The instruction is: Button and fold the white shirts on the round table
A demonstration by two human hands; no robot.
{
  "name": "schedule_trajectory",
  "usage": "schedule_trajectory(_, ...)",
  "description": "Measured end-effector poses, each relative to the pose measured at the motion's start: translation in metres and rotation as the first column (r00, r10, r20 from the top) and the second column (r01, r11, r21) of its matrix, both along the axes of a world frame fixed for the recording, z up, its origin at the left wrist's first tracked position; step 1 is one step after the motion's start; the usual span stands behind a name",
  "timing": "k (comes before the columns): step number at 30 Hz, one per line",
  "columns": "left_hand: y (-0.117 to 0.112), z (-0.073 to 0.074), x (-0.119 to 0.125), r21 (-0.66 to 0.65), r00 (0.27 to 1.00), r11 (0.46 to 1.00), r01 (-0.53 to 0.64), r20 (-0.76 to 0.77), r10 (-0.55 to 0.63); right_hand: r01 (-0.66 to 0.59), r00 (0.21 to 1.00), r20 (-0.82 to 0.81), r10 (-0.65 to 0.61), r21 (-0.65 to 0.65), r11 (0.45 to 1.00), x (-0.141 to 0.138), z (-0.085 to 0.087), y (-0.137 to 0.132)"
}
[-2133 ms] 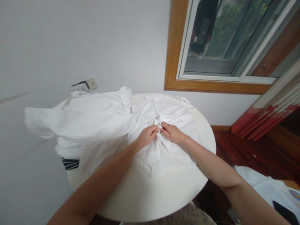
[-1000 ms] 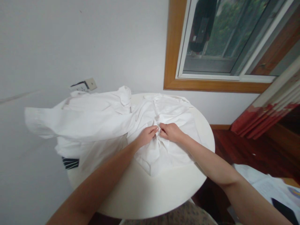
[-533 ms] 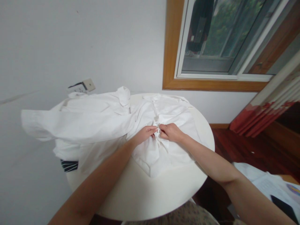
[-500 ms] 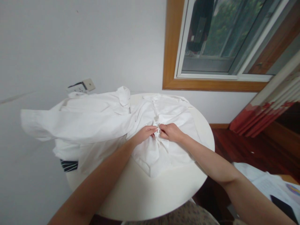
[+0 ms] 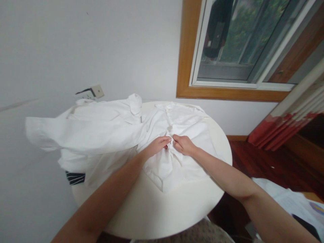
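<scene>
A white shirt lies spread on a round white table, collar toward the wall. My left hand and my right hand meet at the shirt's front placket, fingertips pinched together on the cloth at its middle. The fabric bunches into creases between the two hands. Whether a button sits between the fingers is too small to tell.
A second white garment is piled on the table's left half and hangs over the edge, with a striped piece under it. A wall socket and a wood-framed window are behind. Papers lie at lower right.
Both hands have stayed pinched at the same spot on the shirt front; only small finger shifts and slight camera movement show.
</scene>
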State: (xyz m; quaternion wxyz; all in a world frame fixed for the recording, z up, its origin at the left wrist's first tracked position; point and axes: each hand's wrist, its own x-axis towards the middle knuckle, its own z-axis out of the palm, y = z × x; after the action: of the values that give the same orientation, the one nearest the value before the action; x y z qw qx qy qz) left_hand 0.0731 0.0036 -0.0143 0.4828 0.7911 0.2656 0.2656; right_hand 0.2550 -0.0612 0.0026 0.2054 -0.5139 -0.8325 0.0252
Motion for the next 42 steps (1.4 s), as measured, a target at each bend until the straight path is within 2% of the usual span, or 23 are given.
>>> schedule_trajectory(3, 0.001, -0.001, -0.001, 0.032, 1.000, 0.999, 0.016, -0.021, -0.015, -0.017, 0.997, 0.080, 0.014, 0.030, 0.999, 0.002, 0.006, -0.002)
schedule_trajectory(6, 0.001, -0.001, -0.001, 0.050, 1.000, 0.999, 0.005, -0.029, -0.004, -0.033, 0.995, 0.090, 0.030, 0.031, 0.999, 0.005, 0.012, -0.003)
schedule_trajectory(12, 0.000, -0.003, 0.002, 0.006, 0.999, 0.999, -0.044, -0.009, 0.044, -0.101, 0.987, -0.131, 0.094, -0.044, 0.994, 0.011, 0.016, -0.002)
schedule_trajectory(18, -0.002, -0.001, 0.003, -0.074, 0.996, 0.994, -0.079, 0.046, 0.083, -0.142, 0.959, -0.258, 0.118, -0.080, 0.987, 0.010, 0.011, 0.004)
schedule_trajectory(24, -0.003, 0.001, 0.003, -0.102, 0.995, 0.993, -0.065, 0.063, 0.072, -0.205, 0.879, -0.461, 0.120, -0.140, 0.969, 0.007, 0.001, 0.010)
schedule_trajectory(30, -0.002, -0.001, 0.003, -0.130, 0.989, 0.986, -0.108, 0.089, 0.120, -0.185, 0.847, -0.525, 0.079, -0.152, 0.971, 0.001, 0.001, 0.009)
schedule_trajectory(35, -0.003, 0.000, 0.003, -0.020, 0.998, 0.998, -0.052, 0.042, 0.053, -0.181, 0.847, -0.527, 0.065, -0.172, 0.968, 0.003, 0.003, 0.010)
schedule_trajectory(37, -0.006, 0.002, 0.003, 0.055, 0.997, 0.996, -0.074, 0.026, 0.073, -0.190, 0.834, -0.548, 0.059, -0.185, 0.964, 0.004, 0.001, 0.013)
schedule_trajectory(40, -0.012, 0.007, 0.004, 0.274, 0.986, 0.948, -0.164, 0.009, 0.168, -0.220, 0.788, -0.615, 0.044, -0.214, 0.952, 0.005, -0.003, 0.017)
schedule_trajectory(42, -0.016, 0.010, 0.006, 0.373, 0.979, 0.907, -0.194, 0.017, 0.203, -0.226, 0.756, -0.654, 0.002, -0.259, 0.939, 0.005, -0.006, 0.020)
